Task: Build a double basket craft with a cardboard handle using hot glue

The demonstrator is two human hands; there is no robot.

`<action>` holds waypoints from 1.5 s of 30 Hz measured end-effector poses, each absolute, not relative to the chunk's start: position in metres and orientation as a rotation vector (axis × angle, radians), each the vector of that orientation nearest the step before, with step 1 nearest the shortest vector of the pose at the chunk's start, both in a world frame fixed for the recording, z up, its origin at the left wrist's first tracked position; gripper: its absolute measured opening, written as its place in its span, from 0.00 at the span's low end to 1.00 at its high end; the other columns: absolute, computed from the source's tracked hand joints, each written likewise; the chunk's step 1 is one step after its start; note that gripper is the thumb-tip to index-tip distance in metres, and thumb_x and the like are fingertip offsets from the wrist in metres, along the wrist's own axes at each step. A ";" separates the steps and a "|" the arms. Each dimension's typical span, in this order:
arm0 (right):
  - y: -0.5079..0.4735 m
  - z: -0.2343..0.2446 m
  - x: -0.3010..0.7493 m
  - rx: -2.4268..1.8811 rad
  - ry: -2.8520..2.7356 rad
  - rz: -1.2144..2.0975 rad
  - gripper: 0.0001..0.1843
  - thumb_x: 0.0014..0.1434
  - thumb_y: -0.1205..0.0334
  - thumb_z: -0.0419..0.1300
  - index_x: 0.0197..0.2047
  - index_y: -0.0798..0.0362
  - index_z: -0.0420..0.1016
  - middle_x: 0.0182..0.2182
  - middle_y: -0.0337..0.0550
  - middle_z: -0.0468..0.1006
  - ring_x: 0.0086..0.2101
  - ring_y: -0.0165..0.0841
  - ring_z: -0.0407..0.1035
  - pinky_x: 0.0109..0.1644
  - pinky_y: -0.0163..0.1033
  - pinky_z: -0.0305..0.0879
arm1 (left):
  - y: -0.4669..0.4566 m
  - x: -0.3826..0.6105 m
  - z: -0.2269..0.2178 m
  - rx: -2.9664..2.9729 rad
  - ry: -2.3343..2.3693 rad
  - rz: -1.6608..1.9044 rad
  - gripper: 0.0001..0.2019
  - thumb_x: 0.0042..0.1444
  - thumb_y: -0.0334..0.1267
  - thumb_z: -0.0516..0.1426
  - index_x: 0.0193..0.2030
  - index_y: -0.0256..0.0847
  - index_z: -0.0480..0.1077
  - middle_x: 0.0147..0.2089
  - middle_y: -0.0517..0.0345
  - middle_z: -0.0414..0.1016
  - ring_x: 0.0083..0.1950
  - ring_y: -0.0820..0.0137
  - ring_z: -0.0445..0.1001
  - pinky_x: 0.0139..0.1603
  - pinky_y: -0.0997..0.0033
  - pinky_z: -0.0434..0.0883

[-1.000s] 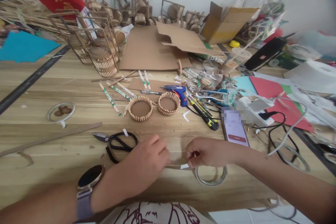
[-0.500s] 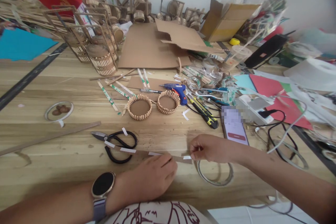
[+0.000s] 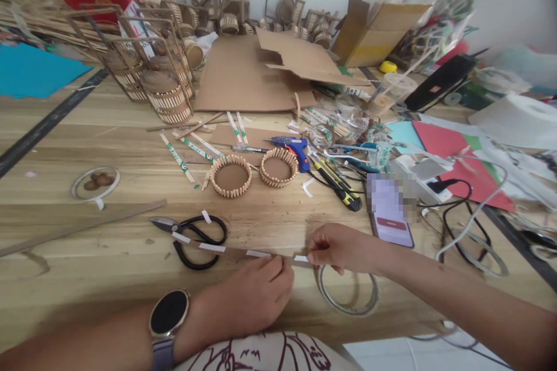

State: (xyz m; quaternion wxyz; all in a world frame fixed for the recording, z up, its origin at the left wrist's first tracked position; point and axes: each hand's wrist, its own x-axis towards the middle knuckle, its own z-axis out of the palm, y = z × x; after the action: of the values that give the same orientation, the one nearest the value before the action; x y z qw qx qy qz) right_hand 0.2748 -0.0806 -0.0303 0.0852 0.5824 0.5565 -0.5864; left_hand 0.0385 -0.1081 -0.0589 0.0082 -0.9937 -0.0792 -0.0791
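A narrow brown cardboard strip (image 3: 237, 251) with several short pieces of white tape on it runs across the table before me. My left hand (image 3: 263, 290), a watch on its wrist, has curled fingers holding the strip near its middle. At the strip's right end, my right hand (image 3: 328, 248) pinches a white tape piece (image 3: 301, 258) against it. A tape roll (image 3: 374, 299) stands just below the right hand, partly hidden by it. Under the strip's left end lie black-handled scissors (image 3: 221, 225), with a loose bit of white tape on one handle.
Beyond are two round stick-walled trays (image 3: 230, 192) (image 3: 278, 182), a blue glue gun (image 3: 298, 151), a yellow-black utility knife (image 3: 337, 185) and a phone (image 3: 394, 226). Another tape ring (image 3: 76, 185) surrounds small brown pieces at left. Cardboard sheets (image 3: 243, 81) and wooden stick baskets (image 3: 165, 98) stand behind.
My right hand has moved slightly left with the tape piece, which now lies further along the strip. The tape roll has shifted left and a little nearer. My left hand stays nearly in place.
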 end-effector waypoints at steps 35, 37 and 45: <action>-0.088 -0.017 0.254 1.841 1.665 -1.436 0.16 0.57 0.66 0.55 0.18 0.53 0.64 0.11 0.31 0.63 0.16 0.26 0.64 0.21 0.30 0.52 | -0.107 0.040 -0.059 -3.044 -0.217 -0.273 0.15 0.66 0.30 0.48 0.52 0.28 0.71 0.59 0.39 0.72 0.51 0.60 0.73 0.50 0.63 0.70; -0.087 -0.016 0.253 1.834 1.660 -1.421 0.16 0.57 0.66 0.55 0.18 0.53 0.64 0.11 0.32 0.62 0.16 0.27 0.64 0.21 0.30 0.52 | -0.106 0.040 -0.058 -3.044 -0.216 -0.282 0.15 0.65 0.30 0.48 0.52 0.27 0.71 0.59 0.39 0.72 0.51 0.60 0.73 0.50 0.64 0.70; -0.085 -0.014 0.250 1.828 1.648 -1.391 0.17 0.57 0.67 0.54 0.18 0.52 0.64 0.11 0.32 0.63 0.16 0.26 0.61 0.21 0.31 0.50 | -0.106 0.041 -0.056 -3.059 -0.200 -0.246 0.15 0.65 0.30 0.49 0.52 0.27 0.71 0.58 0.38 0.73 0.51 0.60 0.73 0.49 0.63 0.70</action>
State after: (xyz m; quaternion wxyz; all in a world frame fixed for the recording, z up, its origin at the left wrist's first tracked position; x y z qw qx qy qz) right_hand 0.2501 -0.0851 -0.0136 0.1564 0.6387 0.5756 -0.4860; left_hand 0.0413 -0.1061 -0.0565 0.0332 -0.9941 -0.0650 -0.0799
